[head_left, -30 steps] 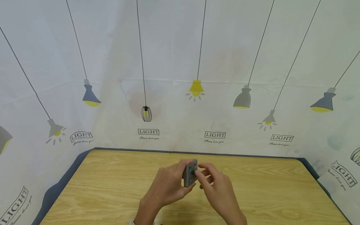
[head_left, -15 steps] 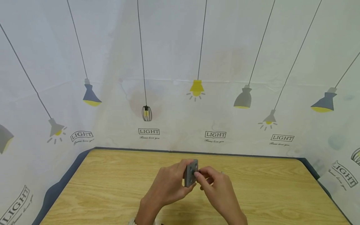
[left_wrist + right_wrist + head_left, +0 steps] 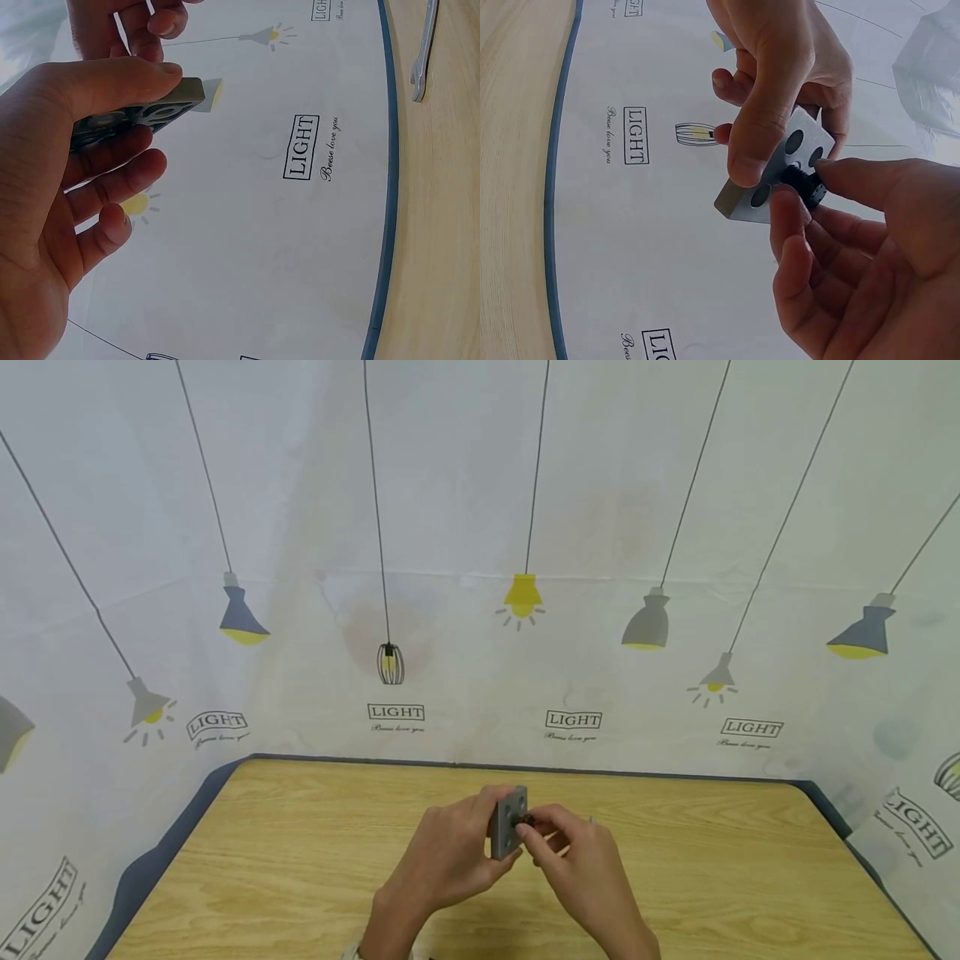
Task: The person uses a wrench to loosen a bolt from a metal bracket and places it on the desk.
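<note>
- The left hand point(image 3: 450, 860) and right hand point(image 3: 581, 868) meet above the table point(image 3: 262, 868), left of right.
- The plate point(image 3: 508, 821) stands on edge between them.
- A bolt point(image 3: 804, 184) sits against the plate's right face.
- A wrench point(image 3: 424, 46) lies on the table, right of the hands.
- The curtain point(image 3: 480, 568) hangs behind the table.

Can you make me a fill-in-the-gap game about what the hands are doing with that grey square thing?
1. The left hand grips a grey ____ plate with round holes.
2. The right hand pinches a small ____ screw at the plate's middle hole.
3. A silver wrench lies on the ____ table.

Missing words: square; black; wooden
</note>
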Motion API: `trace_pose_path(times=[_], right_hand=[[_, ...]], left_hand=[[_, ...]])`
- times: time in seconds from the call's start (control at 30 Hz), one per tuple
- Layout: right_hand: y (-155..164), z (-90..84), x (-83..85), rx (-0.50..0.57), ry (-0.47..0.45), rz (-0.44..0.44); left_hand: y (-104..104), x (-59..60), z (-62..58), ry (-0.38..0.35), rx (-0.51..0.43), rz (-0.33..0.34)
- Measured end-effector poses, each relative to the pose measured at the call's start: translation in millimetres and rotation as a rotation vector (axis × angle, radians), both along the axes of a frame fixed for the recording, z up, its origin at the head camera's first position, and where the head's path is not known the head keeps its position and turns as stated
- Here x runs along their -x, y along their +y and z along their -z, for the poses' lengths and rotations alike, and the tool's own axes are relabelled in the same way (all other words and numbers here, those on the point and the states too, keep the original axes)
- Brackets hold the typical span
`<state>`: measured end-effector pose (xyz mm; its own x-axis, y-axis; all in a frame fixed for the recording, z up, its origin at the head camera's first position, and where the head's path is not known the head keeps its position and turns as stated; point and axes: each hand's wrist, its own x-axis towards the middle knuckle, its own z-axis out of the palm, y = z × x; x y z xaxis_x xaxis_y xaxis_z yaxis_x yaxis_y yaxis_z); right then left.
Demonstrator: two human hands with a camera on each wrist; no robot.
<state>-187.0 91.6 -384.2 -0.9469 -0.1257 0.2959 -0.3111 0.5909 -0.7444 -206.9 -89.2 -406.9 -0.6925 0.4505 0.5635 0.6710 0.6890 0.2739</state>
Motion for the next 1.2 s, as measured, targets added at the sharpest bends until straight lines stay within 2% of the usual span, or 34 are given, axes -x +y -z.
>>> trace_pose_path(times=[0.7,1.2], right_hand=[[0.8,2.2,-0.5,0.005,0.058,-0.036],[-0.9,0.8,-0.3,0.007,0.036,-0.025]], left_hand=[[-0.4,0.6,0.0,0.025,-0.006,-0.008],[-1.8,0.6,-0.3,0.019,-0.007,-0.01]])
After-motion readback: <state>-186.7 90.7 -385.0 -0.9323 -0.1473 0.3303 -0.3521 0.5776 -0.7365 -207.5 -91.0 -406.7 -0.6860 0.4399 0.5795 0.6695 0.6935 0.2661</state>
